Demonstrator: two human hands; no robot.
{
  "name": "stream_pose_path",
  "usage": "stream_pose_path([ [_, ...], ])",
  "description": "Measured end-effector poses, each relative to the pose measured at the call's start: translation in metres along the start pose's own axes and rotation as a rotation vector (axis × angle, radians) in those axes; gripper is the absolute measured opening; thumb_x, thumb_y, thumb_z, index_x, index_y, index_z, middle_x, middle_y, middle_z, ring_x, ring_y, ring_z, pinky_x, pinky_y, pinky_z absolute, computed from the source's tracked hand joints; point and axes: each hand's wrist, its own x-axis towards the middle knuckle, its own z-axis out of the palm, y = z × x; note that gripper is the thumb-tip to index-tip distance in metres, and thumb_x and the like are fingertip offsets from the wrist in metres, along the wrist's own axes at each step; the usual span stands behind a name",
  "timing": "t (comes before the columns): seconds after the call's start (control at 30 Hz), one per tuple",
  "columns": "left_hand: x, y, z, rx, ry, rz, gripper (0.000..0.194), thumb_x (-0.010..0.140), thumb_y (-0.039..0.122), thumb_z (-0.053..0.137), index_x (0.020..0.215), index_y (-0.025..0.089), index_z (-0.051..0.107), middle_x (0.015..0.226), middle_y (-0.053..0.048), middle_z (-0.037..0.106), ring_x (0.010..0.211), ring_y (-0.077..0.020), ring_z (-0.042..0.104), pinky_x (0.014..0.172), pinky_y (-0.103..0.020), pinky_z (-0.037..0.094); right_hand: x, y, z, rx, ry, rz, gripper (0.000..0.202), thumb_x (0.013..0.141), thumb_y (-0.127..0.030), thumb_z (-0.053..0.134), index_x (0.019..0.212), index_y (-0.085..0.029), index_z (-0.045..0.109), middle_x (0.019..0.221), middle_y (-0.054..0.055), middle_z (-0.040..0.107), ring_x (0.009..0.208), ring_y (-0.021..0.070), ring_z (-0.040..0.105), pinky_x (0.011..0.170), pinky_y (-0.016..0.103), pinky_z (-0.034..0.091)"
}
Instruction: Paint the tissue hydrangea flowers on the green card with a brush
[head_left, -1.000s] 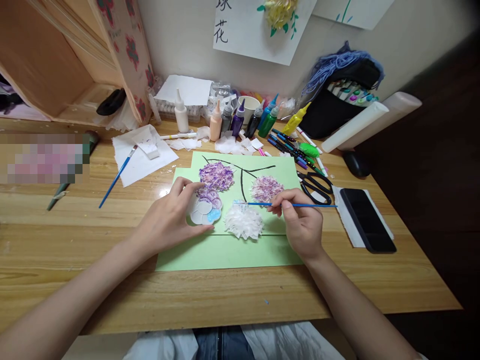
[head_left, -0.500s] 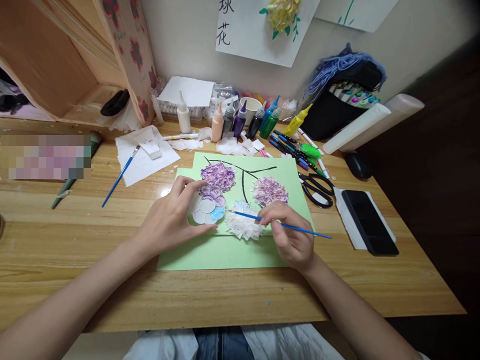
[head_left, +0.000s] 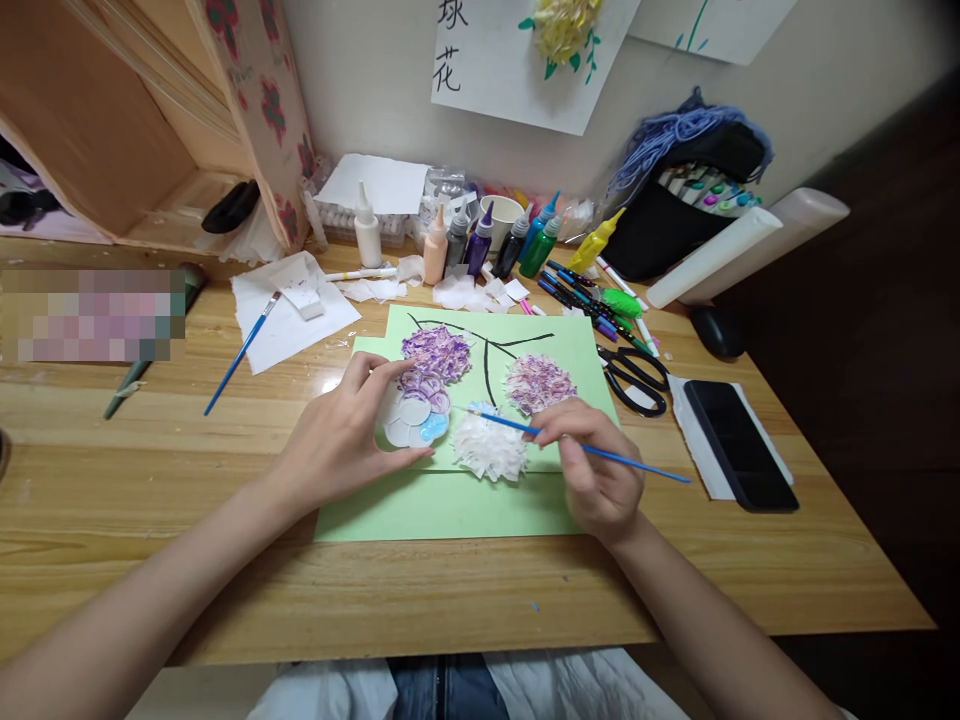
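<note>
My left hand (head_left: 341,415) grips the left edge of a small white paint palette (head_left: 401,430), which has light blue paint in one well and purple smears in others. Between the fingers of my right hand (head_left: 596,465) is a slim blue paintbrush (head_left: 637,463). Its tip is over the upper left of a white ruffled paper flower (head_left: 491,450) with a pale blue patch along its top. Two purple-tinted paper flowers, one on the left (head_left: 437,352) and one on the right (head_left: 541,382), sit on the light green paper (head_left: 360,510) near black drawn stems (head_left: 489,370).
Paint bottles (head_left: 480,240) stand along the back, with paper scraps (head_left: 465,292) before them. Pens (head_left: 577,300), black scissors (head_left: 637,380) and a phone (head_left: 739,440) lie to the right. At left, another paintbrush (head_left: 244,350) rests partly on a white tissue (head_left: 262,320).
My right hand has shifted to the right with the paintbrush, and the tip has moved from beside the palette's blue well up over the white flower. My left hand stays put.
</note>
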Motion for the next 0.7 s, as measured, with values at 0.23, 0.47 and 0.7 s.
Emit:
stream_pose_path([
  [0.23, 0.0013, 0.0000, 0.0004, 0.051, -0.087, -0.075, 0.075, 0.076, 0.062, 0.065, 0.135, 0.021, 0.042, 0.127, -0.011, 0.051, 0.086, -0.0253, 0.063, 0.064, -0.036, 0.051, 0.0001, 0.0100, -0.0083, -0.008, 0.115, 0.124, 0.021, 0.092, -0.015, 0.046, 0.077, -0.021, 0.059, 0.072, 0.000, 0.058, 0.068, 0.0145, 0.056, 0.060, 0.028, 0.042],
  [0.47, 0.0023, 0.0012, -0.0005, 0.066, -0.105, -0.090, 0.076, 0.076, 0.063, 0.065, 0.135, 0.020, 0.043, 0.128, -0.011, 0.051, 0.084, -0.0260, 0.064, 0.062, -0.037, 0.051, -0.0007, 0.0095, -0.0088, -0.041, 0.070, 0.130, 0.021, 0.092, -0.014, 0.045, 0.076, -0.021, 0.057, 0.071, -0.001, 0.057, 0.069, 0.0146, 0.056, 0.064, 0.030, 0.043],
  [0.7, 0.0028, 0.0016, -0.0005, 0.064, -0.110, -0.092, 0.075, 0.077, 0.063, 0.064, 0.135, 0.022, 0.043, 0.128, -0.011, 0.052, 0.087, -0.0265, 0.064, 0.064, -0.037, 0.051, -0.0007, 0.0090, -0.0083, -0.045, 0.048, 0.093, 0.019, 0.090, -0.012, 0.045, 0.077, -0.021, 0.058, 0.071, -0.001, 0.057, 0.068, 0.0143, 0.055, 0.063, 0.030, 0.043],
])
